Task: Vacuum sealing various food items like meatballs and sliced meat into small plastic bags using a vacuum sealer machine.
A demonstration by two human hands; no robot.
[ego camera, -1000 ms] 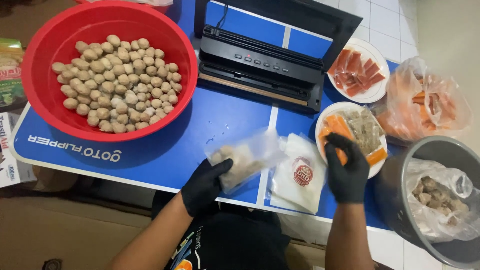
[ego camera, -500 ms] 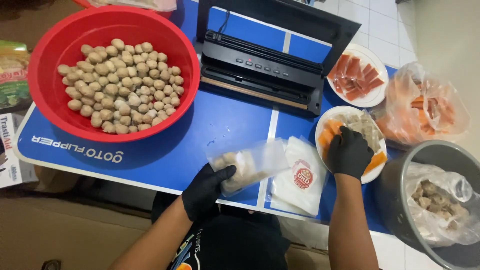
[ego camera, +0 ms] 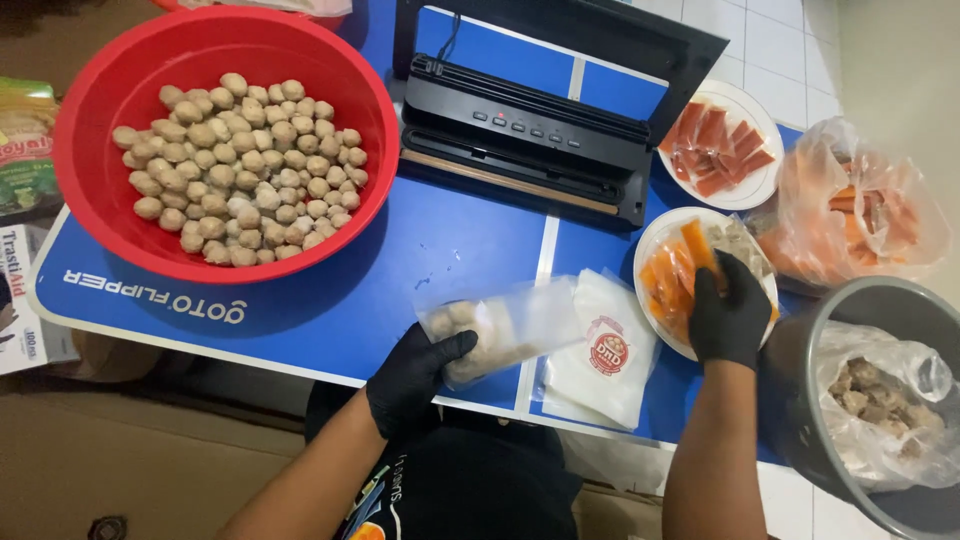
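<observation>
Blue table (ego camera: 470, 240) over white floor tiles (ego camera: 790, 40); left hand (ego camera: 415, 375) grasping clear pouch (ego camera: 505, 330), right hand (ego camera: 728, 310) gripping orange strip (ego camera: 697, 245).

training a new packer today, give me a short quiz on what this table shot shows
1. True or false: the left hand holds a clear bag with pale pieces inside.
2. Which plate does the right hand reach into? A) the far plate of red strips B) the near plate with orange pieces
3. What fills the red basin?

Key
1. True
2. B
3. Round beige balls, heaped in the middle.
</observation>
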